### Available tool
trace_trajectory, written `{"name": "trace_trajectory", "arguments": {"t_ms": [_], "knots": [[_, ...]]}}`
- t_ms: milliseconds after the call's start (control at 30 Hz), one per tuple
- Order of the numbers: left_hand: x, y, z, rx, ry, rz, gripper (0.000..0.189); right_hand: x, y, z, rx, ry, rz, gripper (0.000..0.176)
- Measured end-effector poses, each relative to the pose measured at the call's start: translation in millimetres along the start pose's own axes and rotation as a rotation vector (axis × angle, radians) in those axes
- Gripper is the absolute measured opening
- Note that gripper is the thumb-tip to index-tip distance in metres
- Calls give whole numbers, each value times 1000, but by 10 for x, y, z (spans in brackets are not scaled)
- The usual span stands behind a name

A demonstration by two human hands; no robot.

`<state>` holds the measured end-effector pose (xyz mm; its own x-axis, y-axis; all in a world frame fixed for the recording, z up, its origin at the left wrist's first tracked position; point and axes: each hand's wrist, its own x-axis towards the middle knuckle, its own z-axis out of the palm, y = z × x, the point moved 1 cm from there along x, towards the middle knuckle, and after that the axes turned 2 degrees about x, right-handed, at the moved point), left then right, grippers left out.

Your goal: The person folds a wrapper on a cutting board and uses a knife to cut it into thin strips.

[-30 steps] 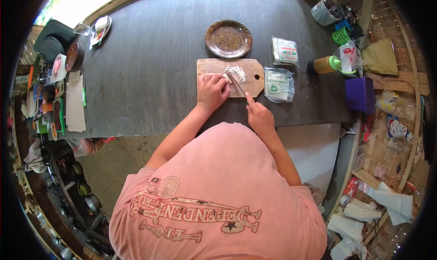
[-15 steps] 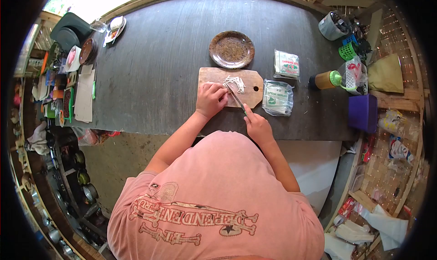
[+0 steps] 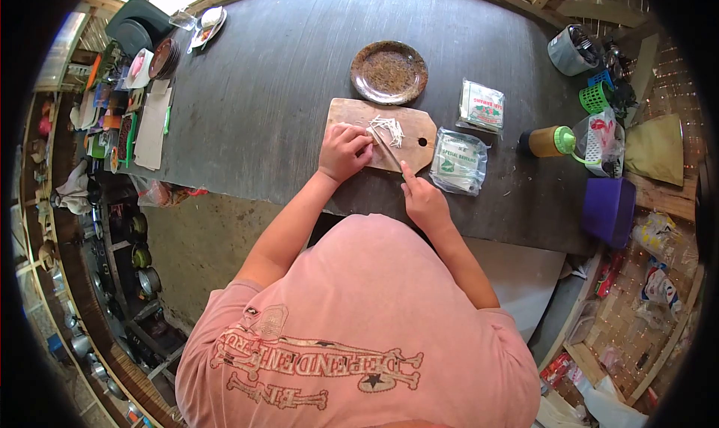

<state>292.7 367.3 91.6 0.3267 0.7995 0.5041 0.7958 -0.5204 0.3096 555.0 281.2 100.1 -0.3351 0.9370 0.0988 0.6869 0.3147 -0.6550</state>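
A wooden cutting board (image 3: 414, 123) lies at the table's near edge, with a heap of thin white strips (image 3: 387, 131) on it. My left hand (image 3: 345, 152) rests on the board's left part, fingers curled together; what they hold is hidden beneath them. In my right hand (image 3: 425, 198) is a knife (image 3: 386, 150), gripped by its handle. Its blade slants up and left across the board, the tip between my left fingertips and the white strips. Just beyond the board sits a brown speckled plate (image 3: 389, 73).
Two plastic-wrapped packets, a nearer one (image 3: 458, 161) and a farther one (image 3: 481, 106), lie right of the board. Farther right are a green-capped bottle (image 3: 552, 141), a purple container (image 3: 608, 211) and a grey bucket (image 3: 573, 50). Stacked brown plates (image 3: 163, 59) stand at left.
The view has shifted and tilted slightly. Both hands stay at the board, and the knife has moved slightly against my left fingertips.
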Motion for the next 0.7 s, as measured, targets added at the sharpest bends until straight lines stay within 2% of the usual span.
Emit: {"name": "trace_trajectory", "arguments": {"t_ms": [233, 700], "knots": [[-13, 2, 16, 8, 39, 6, 12, 22, 32, -39, -3, -32, -21, 63], [5, 3, -36, -35, 31, -16, 12, 5, -246, 9, -116, -64, 129, 61]]}}
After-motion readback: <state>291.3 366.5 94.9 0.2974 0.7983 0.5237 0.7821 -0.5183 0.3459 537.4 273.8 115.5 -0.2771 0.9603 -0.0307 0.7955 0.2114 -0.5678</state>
